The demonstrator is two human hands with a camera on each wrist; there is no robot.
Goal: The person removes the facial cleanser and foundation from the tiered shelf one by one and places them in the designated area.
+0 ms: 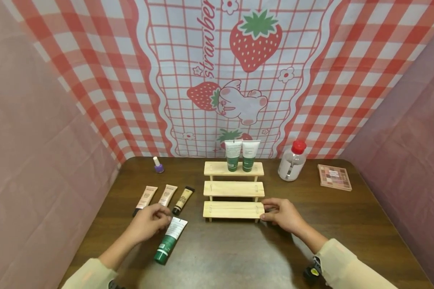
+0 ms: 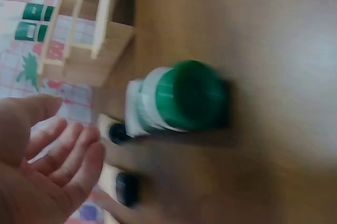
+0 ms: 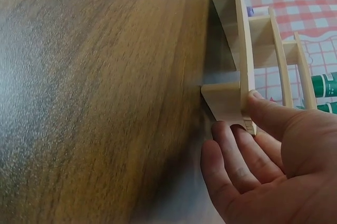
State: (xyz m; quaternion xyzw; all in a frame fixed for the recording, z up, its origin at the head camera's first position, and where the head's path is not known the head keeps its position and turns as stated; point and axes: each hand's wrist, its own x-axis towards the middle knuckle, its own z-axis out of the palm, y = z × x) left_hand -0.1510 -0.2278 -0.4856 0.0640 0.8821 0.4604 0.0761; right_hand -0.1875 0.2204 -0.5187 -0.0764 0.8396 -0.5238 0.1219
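Note:
A three-step wooden rack [image 1: 233, 210] stands at mid-table, with two white-and-green tubes [image 1: 233, 155] upright on its top step. My right hand [image 1: 287, 216] grips the right end of the lowest step; in the right wrist view the thumb of that hand [image 3: 284, 166] lies on the board [image 3: 245, 50] and the fingers are beneath. Left of the rack, a larger green-and-white tube [image 1: 170, 240] lies on the table. Beside its white end is my left hand [image 1: 148, 224]. The left wrist view shows this hand [image 2: 52, 166] empty, fingers loosely bent, apart from the tube [image 2: 184, 97].
Two pink tubes [image 1: 147, 196] and a gold tube with a black cap [image 1: 184, 199] lie beyond my left hand. A purple nail polish bottle [image 1: 158, 165] is at the back left. Right of the rack are a red-capped clear bottle [image 1: 291, 163] and a flat palette [image 1: 334, 177].

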